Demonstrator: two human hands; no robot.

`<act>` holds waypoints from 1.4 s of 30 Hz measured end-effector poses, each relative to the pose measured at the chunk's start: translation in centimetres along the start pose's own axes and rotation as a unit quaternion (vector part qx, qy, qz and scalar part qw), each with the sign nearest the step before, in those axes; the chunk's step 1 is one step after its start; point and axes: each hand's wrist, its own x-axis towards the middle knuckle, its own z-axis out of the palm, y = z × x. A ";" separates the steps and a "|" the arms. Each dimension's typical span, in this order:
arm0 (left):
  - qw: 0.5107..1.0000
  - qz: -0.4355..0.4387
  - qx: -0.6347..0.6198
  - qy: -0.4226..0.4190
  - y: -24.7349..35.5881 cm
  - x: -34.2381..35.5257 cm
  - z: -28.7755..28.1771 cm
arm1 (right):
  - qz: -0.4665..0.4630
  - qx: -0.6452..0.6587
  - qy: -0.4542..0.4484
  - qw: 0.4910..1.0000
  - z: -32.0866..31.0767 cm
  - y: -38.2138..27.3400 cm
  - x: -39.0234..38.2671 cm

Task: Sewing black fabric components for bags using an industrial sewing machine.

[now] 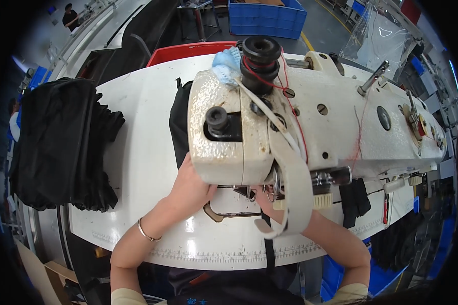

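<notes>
Blue characters [196, 301] are showing on the front of the dark garment [229, 282], where the lower edge of the view is partly cutting them off. A printed ruler scale [203, 255] is running along the near edge of the white tabletop [147, 112], its graduation marks showing but its figures appearing too small to read.

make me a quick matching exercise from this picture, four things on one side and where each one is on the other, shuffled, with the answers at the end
Things:
1. black fabric piece
2. thin metal bangle
3. light-blue scrap
4. large blue crate

Places:
A. around the left forearm
B. beyond the white table
C. partly hidden under the sewing machine
D. against the black knob

Pairs: 1-C, 2-A, 3-D, 4-B
</notes>
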 end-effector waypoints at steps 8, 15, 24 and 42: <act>0.953 0.174 -0.061 -0.240 5.0 -3.5 -6.0 | -0.154 0.497 -0.321 0.792 -7.2 -9.0 -5.7; 0.977 0.150 0.151 -0.012 2.3 -4.0 -7.1 | 0.153 0.564 -0.061 0.809 -5.7 -10.1 -4.0; 0.989 -0.100 0.107 0.020 6.9 -9.5 -4.6 | 0.064 0.601 0.115 0.788 -1.0 -10.5 0.6; 0.901 -0.153 -0.372 -0.163 1.7 -3.1 -3.9 | -0.324 0.088 0.126 0.933 -2.8 -6.5 -3.4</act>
